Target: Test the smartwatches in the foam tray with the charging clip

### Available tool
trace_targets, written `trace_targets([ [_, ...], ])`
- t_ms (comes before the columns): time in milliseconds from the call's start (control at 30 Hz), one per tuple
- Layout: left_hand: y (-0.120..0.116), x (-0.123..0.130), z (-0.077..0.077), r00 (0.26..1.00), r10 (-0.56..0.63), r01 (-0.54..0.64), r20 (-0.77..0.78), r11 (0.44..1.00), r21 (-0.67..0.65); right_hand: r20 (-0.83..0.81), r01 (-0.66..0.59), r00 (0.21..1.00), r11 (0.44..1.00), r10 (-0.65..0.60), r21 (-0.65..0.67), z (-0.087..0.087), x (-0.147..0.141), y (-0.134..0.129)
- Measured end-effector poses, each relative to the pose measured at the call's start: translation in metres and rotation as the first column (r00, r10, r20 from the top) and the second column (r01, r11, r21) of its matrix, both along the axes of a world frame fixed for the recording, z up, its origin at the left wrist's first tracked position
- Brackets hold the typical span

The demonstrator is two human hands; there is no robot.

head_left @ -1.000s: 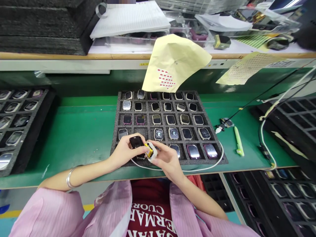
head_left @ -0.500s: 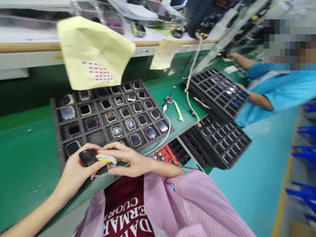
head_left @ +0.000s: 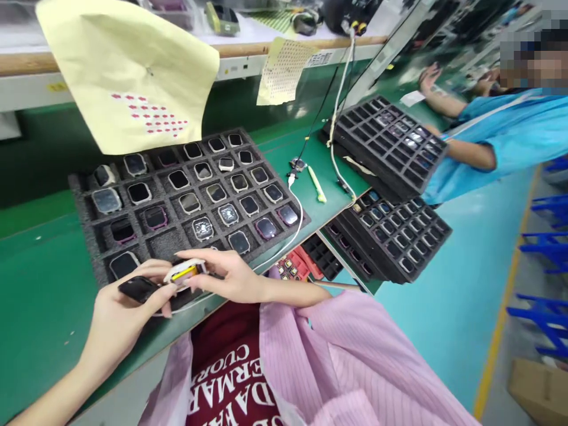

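Observation:
Both my hands hold an opened smartwatch over the near edge of the foam tray. My left hand is closed around the black watch screen, and its thumb touches the light-coloured watch case. A yellow part shows inside the case. My right hand pinches the case from the other side, thumb below and fingers above. Whether a cable still joins screen and case I cannot make out. Square watches, silver and purple, fill most of the tray's compartments.
A yellow paper sheet hangs from the shelf over the tray. Right of the tray lie a white cable and a light green tool. Stacked watch trays stand farther right, beside a co-worker in a blue sleeve.
The watch case has turned so more of its yellow inside shows. The black screen lies flatter in my left hand. My view has shifted slightly, and the co-worker's far hand is raised with fingers spread.

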State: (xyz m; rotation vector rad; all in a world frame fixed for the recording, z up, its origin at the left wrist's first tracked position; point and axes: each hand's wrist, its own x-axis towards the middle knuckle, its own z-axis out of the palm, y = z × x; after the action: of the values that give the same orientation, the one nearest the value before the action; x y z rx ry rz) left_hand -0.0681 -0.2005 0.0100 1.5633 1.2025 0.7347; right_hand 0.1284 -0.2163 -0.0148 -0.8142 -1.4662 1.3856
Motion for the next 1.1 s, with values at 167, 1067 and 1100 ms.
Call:
trace_targets([
  [167, 0.001, 0.008, 0.013, 0.998, -0.017, 0.022, 0.059, 0.997, -0.076, 0.175, 0.086, 0.979, 0.992, -0.101, 0.091, 0.007, 0.006, -0.004],
  [1067, 0.003, 0.009, 0.025, 0.990, -0.058, 0.066, 0.130, 0.996, -0.060, 0.330, 0.069, 0.926, 0.940, -0.186, 0.335, 0.017, 0.002, -0.010],
  [1100, 0.002, 0.010, 0.024, 0.987, -0.049, 0.066, 0.152, 0.992, -0.106, 0.337, 0.070, 0.922, 0.938, -0.191, 0.339, 0.017, 0.001, -0.011],
])
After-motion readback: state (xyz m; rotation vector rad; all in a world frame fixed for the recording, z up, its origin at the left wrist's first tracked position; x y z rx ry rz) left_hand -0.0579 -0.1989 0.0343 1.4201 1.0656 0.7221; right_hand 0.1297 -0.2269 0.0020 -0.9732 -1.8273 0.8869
